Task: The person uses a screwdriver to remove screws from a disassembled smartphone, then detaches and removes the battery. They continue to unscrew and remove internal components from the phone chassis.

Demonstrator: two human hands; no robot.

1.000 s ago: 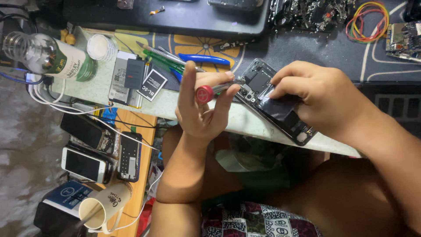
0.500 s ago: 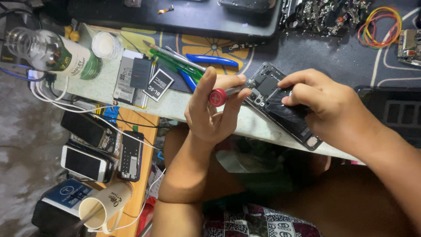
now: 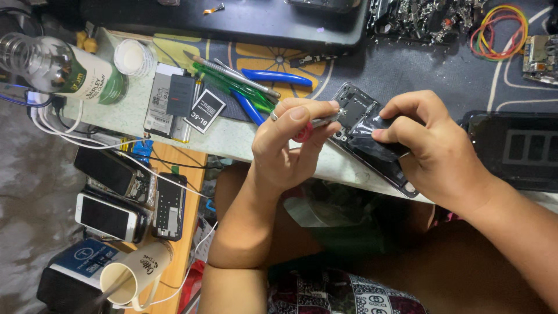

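On the surface (image 3: 244, 148) to your left lies a flat silver battery pack (image 3: 164, 109) with a small dark rectangular block on it, and a black battery (image 3: 204, 110) with a white-edged label sits tilted just beside it. Further left, a clear glass bottle (image 3: 58, 70) lies on its side, wrapped in a green and cream label, with a round white lid (image 3: 133, 58) near its base.

Your left hand (image 3: 290, 145) is clenched around a small screwdriver (image 3: 314, 125) with a red handle and a thin metal shaft; the tip meets the opened phone (image 3: 372, 136). That phone lies at the near edge of the surface, tilted, its back off and dark inner parts showing. Your right hand (image 3: 430, 145) presses down on its glossy black middle, fingers curled over it in a firm grip.

Behind your left hand, green translucent tweezers (image 3: 232, 81), a grey metal tool and blue-handled pliers (image 3: 273, 78) lie crossed on the patterned mat. Coloured rubber bands (image 3: 500, 32) sit far right, beside a heap of small metal parts (image 3: 430, 17). A dark flat screen (image 3: 517, 151) lies just past your right wrist.

Lower left, on an orange shelf, several phones (image 3: 110, 192) are stacked among white cables, and a cream paper cup (image 3: 136, 273) lies tipped.
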